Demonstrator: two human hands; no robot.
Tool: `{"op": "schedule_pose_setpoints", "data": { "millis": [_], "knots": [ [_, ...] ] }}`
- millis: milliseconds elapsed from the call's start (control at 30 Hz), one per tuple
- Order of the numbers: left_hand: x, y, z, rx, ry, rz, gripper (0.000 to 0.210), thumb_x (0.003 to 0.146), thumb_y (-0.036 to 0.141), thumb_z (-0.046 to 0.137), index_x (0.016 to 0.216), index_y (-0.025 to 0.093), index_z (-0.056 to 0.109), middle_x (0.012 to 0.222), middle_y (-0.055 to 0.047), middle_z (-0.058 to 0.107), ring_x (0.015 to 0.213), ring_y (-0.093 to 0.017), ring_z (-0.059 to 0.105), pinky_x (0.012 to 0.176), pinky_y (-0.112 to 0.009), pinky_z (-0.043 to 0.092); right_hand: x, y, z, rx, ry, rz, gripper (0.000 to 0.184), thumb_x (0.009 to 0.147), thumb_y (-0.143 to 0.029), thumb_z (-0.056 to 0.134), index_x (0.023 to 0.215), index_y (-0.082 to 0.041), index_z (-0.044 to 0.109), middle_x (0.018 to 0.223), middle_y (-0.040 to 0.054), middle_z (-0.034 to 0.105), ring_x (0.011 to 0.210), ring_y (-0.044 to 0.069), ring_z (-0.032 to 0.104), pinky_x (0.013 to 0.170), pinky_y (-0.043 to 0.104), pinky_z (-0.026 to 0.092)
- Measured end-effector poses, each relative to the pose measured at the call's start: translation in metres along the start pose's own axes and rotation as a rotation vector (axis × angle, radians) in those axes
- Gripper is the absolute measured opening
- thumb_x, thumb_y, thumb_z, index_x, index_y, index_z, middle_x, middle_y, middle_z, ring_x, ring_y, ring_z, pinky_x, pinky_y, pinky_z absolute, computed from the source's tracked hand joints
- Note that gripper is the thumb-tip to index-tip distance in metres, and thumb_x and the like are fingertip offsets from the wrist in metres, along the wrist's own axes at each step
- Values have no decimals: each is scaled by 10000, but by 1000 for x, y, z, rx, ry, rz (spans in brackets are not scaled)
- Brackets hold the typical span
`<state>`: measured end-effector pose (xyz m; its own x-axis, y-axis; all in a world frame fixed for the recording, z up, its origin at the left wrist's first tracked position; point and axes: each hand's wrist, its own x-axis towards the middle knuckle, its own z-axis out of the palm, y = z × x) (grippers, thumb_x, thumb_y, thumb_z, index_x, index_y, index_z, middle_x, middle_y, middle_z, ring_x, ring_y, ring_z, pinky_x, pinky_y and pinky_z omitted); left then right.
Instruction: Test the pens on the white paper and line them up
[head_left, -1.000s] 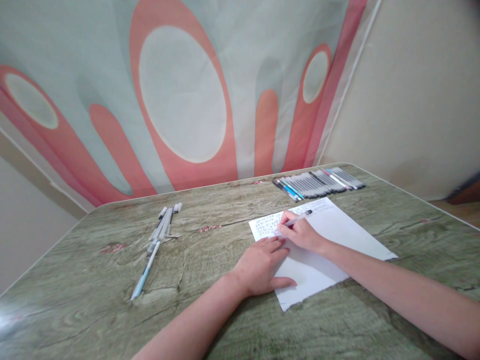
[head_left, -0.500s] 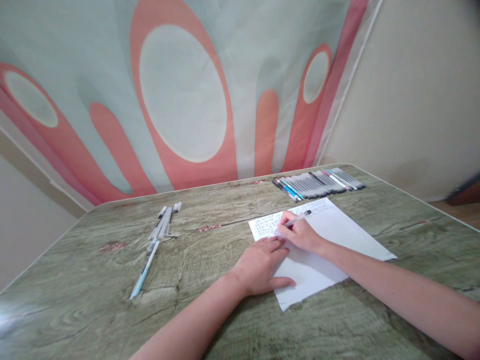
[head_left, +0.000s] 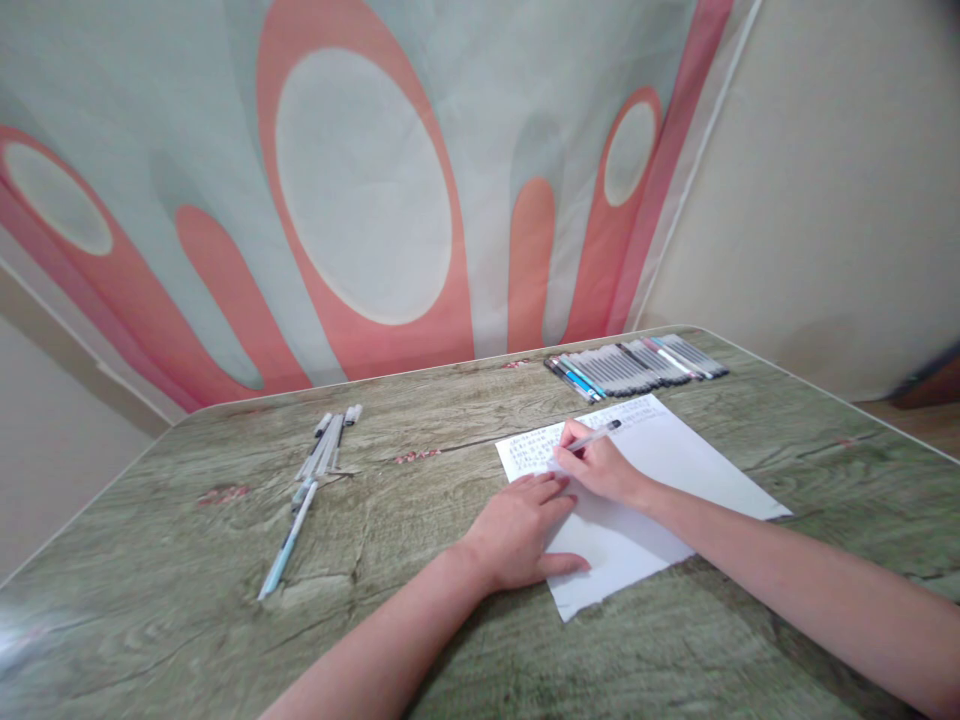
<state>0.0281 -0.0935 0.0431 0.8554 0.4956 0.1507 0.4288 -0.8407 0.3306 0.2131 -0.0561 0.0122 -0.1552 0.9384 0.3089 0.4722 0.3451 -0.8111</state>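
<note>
A white sheet of paper [head_left: 720, 490] lies at a slant on the table, with rows of small handwriting across its far part. My right hand [head_left: 600, 468] grips a pen [head_left: 598, 435] with a clear barrel and a dark end, its lower end at the written lines near the sheet's left side. The pen's tip is hidden by my fingers. Flat on the left edge of the paper rests my left hand [head_left: 521, 530], fingers spread and thumb apart, holding nothing. Its fingertips lie just below the writing, close to my right hand.
Beyond the paper, a row of many pens [head_left: 637, 367] lies side by side near the table's far edge. On the left is a loose group of pens [head_left: 324, 445], with a light-blue pen [head_left: 285, 555] nearer me. A patterned cloth [head_left: 495, 250] hangs behind the wood-grain table [head_left: 420, 400].
Almost nothing differs. The whole view has shifted very slightly, while both hands, the pen and the paper keep their places relative to one another.
</note>
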Motion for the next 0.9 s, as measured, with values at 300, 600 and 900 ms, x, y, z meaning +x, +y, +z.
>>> {"op": "schedule_pose_setpoints", "data": {
  "millis": [300,600,900],
  "knots": [
    [0,1,-1,-3,4,0,611,719,575,507,1173,166,495,1267,-120,475,1209,-258,385,1040,-394,250,0,-1,0,1,-3,13,81,726,-195,492,664,-195,441,594,-34,465,564,111,433,532,233,341],
    [1,0,0,1,2,0,613,716,576,510,1173,168,493,1275,-121,467,1211,-264,380,1038,-403,250,0,0,-1,-21,-8,-10,93,720,-175,484,653,-195,424,589,-37,452,564,110,426,537,234,334],
    [0,0,0,-8,5,7,609,717,568,515,1172,164,493,1259,-124,483,1207,-265,388,1033,-404,259,1,1,-1,-19,23,33,106,755,-246,483,676,-196,435,587,-40,457,542,105,426,514,229,338]
  ]
}}
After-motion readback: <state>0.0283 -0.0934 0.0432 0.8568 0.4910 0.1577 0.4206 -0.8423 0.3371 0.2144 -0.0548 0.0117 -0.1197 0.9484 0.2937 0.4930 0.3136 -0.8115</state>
